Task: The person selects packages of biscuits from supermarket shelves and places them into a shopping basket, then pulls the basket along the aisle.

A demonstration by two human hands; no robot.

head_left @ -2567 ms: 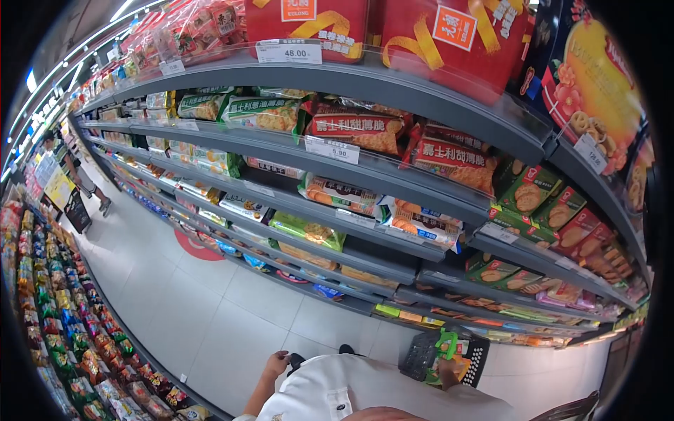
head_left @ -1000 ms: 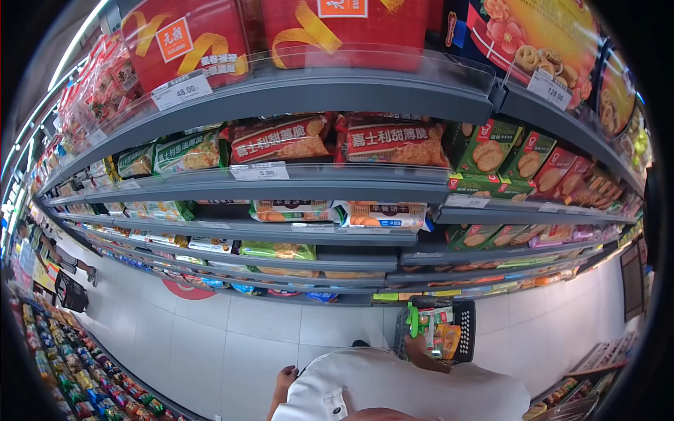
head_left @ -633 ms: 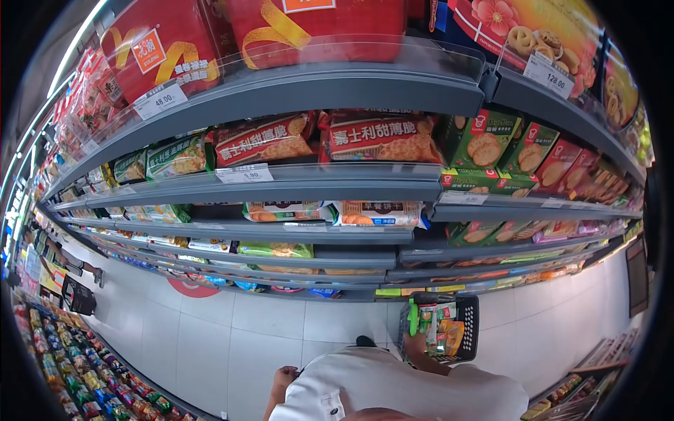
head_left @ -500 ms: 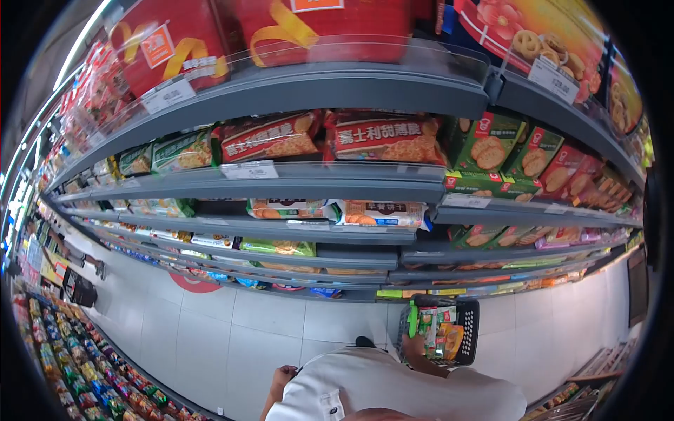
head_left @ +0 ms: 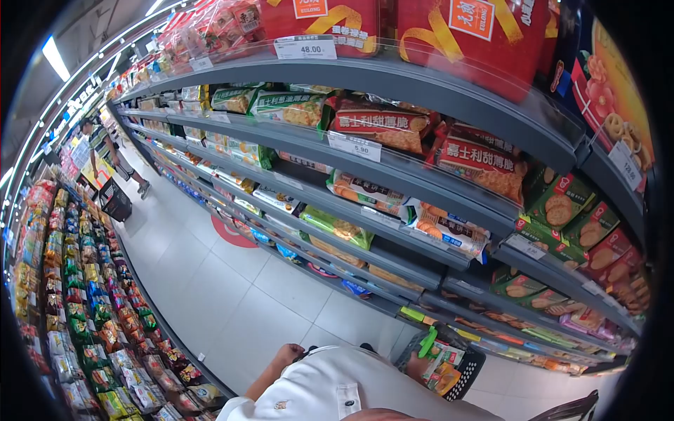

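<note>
My right hand [head_left: 419, 368] is at my right side, closed on the green handle [head_left: 427, 342] of a dark shopping basket [head_left: 472, 374]. Inside the basket lie several packets, among them an orange one [head_left: 446, 381] and green and red ones. My left hand [head_left: 286, 355] hangs by my hip against the white shirt [head_left: 323, 386]. Its fingers are curled, and whatever they may hold is too small to make out. Neither hand touches the shelves.
Ahead, grey shelves [head_left: 449, 168] carry red cracker packs [head_left: 379, 125], green biscuit boxes [head_left: 559, 200] and red gift boxes [head_left: 470, 42]. Bagged snacks [head_left: 77, 302] fill a rack at left. Down the aisle, a person [head_left: 109, 154] stands near a black basket [head_left: 114, 199].
My view has turned left, so the shelves now slant and more of the aisle and snack rack shows. The basket stays in my right hand; my left hand remains by my hip.
</note>
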